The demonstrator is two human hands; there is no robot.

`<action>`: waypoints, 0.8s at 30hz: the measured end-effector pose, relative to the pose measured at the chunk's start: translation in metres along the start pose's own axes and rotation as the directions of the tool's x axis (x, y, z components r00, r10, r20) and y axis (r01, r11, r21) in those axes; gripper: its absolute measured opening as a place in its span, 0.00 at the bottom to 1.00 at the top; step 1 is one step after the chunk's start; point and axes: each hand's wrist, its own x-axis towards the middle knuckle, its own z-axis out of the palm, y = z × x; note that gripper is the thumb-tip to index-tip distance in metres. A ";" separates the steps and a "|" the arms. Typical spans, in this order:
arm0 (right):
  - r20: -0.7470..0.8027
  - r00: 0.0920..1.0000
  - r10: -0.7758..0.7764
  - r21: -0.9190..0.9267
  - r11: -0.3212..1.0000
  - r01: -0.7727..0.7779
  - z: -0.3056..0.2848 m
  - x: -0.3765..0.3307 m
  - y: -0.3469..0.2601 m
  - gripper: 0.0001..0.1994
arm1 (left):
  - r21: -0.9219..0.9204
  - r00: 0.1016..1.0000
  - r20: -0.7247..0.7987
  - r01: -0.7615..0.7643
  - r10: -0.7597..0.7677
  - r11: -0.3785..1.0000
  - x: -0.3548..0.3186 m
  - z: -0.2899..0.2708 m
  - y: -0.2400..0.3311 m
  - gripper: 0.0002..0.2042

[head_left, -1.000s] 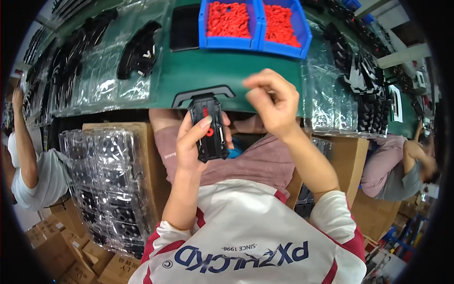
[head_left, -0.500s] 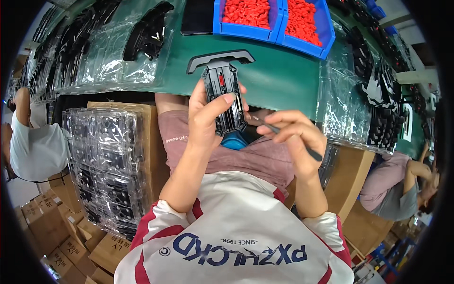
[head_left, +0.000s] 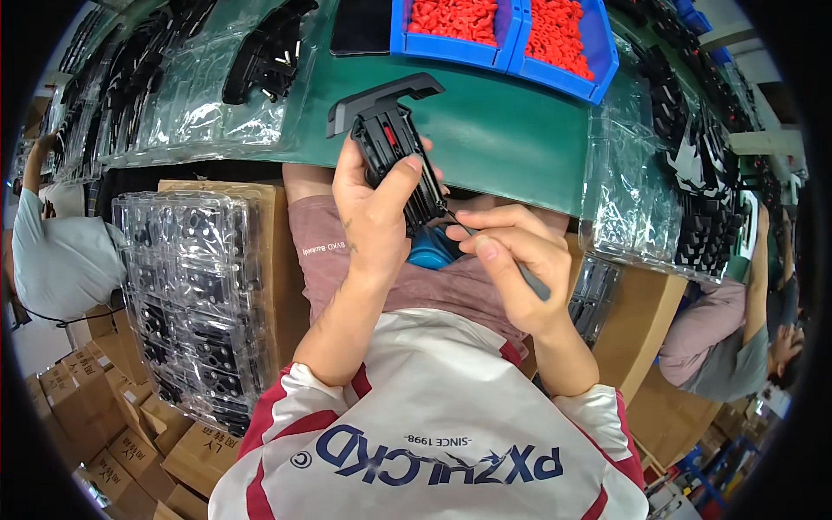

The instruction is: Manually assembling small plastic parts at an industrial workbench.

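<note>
While our left fingers (head_left: 402,179) close round the black part (head_left: 378,141), tilted more than before, our right fingers (head_left: 507,218) tightly pinch the grey tool (head_left: 532,281) extending past them.

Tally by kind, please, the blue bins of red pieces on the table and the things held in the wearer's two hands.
Blue bins: 2
Black part, left hand: 1
Gray tool, right hand: 1
Total: 4
</note>
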 end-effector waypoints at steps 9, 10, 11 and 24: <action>0.152 0.958 -0.242 -0.357 0.891 0.282 0.012 0.002 0.009 0.06 | 0.070 0.992 -0.102 -0.070 0.077 0.995 0.003 0.000 -0.004 0.16; 0.157 0.964 -0.212 -0.305 0.918 0.252 0.010 0.004 0.010 0.06 | 0.082 0.993 -0.093 -0.071 0.079 0.994 0.004 -0.001 -0.004 0.16; 0.127 0.984 -0.126 -0.153 0.977 0.145 0.005 0.007 0.011 0.06 | 0.082 0.992 -0.102 -0.073 0.081 0.994 0.004 -0.003 -0.003 0.16; 0.085 0.995 -0.045 0.108 0.993 0.036 0.011 0.020 -0.014 0.09 | -0.109 0.959 0.232 0.192 -0.163 0.975 0.006 -0.006 0.003 0.19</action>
